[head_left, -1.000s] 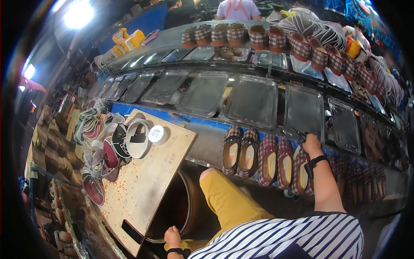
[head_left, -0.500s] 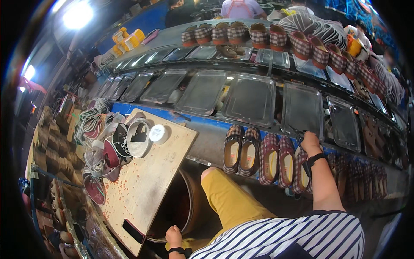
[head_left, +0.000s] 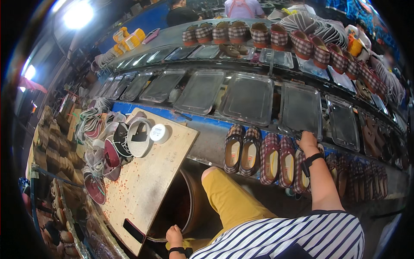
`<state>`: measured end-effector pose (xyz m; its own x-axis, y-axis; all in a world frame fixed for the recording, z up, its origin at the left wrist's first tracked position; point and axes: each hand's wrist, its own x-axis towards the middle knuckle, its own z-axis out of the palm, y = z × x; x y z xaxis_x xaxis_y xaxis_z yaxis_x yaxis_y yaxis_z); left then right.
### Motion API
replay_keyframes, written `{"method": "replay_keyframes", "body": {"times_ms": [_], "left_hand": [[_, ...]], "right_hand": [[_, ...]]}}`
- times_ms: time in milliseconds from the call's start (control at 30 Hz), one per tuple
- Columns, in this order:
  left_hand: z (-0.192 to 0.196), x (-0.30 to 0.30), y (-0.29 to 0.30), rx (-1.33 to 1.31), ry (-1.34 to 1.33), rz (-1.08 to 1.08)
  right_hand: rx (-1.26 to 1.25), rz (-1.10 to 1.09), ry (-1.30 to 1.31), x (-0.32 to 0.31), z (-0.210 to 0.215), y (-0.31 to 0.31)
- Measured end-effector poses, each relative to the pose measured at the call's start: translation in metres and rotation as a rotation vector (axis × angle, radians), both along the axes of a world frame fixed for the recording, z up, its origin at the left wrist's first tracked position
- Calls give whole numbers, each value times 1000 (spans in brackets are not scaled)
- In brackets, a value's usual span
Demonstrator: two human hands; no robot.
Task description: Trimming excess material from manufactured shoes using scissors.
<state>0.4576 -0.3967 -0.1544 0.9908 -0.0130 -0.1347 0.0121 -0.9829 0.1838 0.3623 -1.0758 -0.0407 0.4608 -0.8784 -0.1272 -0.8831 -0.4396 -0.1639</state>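
My right hand [head_left: 307,143] reaches over the front edge of the conveyor line, closed round a dark tool [head_left: 297,134] that looks like scissors, mostly hidden by the fingers. Below and around that hand stand checkered slip-on shoes: a burgundy pair [head_left: 278,159] and a darker pair [head_left: 242,150] to its left, with another checkered shoe [head_left: 301,170] close under the wrist. My left hand [head_left: 174,236] is low by my knee, beside the wooden board [head_left: 151,190], its fingers curled; what they hold, if anything, is hidden.
On the board lie shoe uppers [head_left: 112,151], a white sole-shaped piece [head_left: 139,137], a round white-lidded tub [head_left: 159,134] and a phone [head_left: 134,230]. A drum [head_left: 192,203] stands under it. Clear-covered trays [head_left: 248,99] line the conveyor; checkered shoes [head_left: 238,32] stand beyond. People work at the back.
My right hand has shifted slightly left and down with the tool, which now shows less. My left hand stays where it was.
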Motion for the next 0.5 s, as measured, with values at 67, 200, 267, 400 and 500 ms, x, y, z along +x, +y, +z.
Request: {"method": "replay_keyframes", "body": {"times_ms": [67,200,267,400,500], "left_hand": [[1,1,-3,-3,11,15],[2,0,-3,0,17,32],[4,0,-4,-4,15,31],[3,0,-3,3,6,36],[5,0,-4,-10,7,31]], "right_hand": [[-3,8,7,0,-4,-3],[-17,15,-14,4,-6,-1],[-13,10,-24,5,-7,0],[-36,35,-27,8,-10,0],[-31,41,-5,11,-11,0]]}}
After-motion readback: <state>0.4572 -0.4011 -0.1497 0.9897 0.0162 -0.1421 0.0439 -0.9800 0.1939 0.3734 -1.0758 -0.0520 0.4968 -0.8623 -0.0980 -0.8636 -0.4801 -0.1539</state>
